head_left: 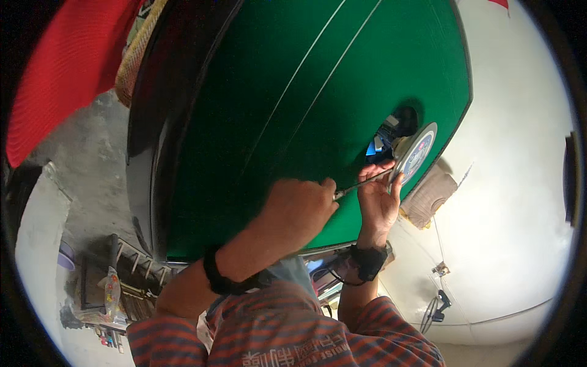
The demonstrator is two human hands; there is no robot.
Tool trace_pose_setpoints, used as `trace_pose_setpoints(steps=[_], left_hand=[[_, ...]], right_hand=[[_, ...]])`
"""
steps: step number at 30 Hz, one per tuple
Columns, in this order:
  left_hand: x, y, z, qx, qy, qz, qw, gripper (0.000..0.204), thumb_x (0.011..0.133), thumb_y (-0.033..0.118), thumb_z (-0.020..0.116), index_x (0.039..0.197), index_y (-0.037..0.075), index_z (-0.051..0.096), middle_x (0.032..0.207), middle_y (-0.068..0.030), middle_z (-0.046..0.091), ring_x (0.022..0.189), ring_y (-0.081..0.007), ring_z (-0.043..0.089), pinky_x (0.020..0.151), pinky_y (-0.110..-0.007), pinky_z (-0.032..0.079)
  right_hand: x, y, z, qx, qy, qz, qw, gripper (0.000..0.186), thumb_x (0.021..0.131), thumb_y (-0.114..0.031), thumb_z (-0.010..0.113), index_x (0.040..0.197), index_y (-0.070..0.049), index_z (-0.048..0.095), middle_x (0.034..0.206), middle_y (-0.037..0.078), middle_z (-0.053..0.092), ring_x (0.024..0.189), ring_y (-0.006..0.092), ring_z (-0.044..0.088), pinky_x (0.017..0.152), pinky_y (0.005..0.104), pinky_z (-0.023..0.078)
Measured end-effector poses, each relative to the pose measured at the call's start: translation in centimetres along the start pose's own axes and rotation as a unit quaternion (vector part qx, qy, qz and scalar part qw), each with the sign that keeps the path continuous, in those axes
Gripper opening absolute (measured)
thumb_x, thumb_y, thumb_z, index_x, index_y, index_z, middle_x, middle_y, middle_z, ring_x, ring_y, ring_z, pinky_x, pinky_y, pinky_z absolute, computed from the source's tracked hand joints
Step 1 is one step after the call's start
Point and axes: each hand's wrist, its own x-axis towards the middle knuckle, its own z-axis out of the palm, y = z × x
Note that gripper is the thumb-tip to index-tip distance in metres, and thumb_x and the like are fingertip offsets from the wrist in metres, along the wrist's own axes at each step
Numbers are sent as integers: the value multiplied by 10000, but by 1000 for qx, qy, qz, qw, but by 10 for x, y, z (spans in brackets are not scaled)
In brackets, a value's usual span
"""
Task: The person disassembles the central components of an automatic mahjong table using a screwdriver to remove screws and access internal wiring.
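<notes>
Head view | left hand (299,208) fisted on one screwdriver (361,182) | right hand (378,199) open, touching one disc (417,153)

Head view, downward (close) over green tabletop (318,110)

Saw even daylight, brightest on white wall (520,202), slightly blown out. Green panel (318,104) evenly lit, dark shadow around its opening (397,125). Strong fisheye bending, black vignette at rim. Hands slightly soft; lower-left clutter dim, murky.
</notes>
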Motion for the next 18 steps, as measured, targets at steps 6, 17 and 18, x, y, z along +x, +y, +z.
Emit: trace_pose_setpoints(steps=[6,17,18], left_hand=[[-7,-2,13,-142,-24,-1,990,328,955,321,580,856,9,593,669,-171,631,599,-332,642,553,-445,498],[-6,-20,21,-378,-101,-62,918,334,954,195,586,696,-17,578,604,-205,586,547,-307,617,522,-456,434],[-6,-20,24,-380,-117,-73,915,281,939,180,606,739,-17,586,633,-209,601,557,-301,628,526,-452,446]], right_hand=[[-9,1,23,108,57,8,992,242,917,-143,660,1122,-20,621,1069,84,674,1038,191,604,971,413,387],[-11,10,28,65,58,-18,996,253,921,-192,671,1098,-25,603,980,52,631,930,160,582,878,343,404],[-12,9,28,75,57,-11,995,251,920,-186,670,1098,-23,601,979,53,625,932,162,578,869,343,403]])
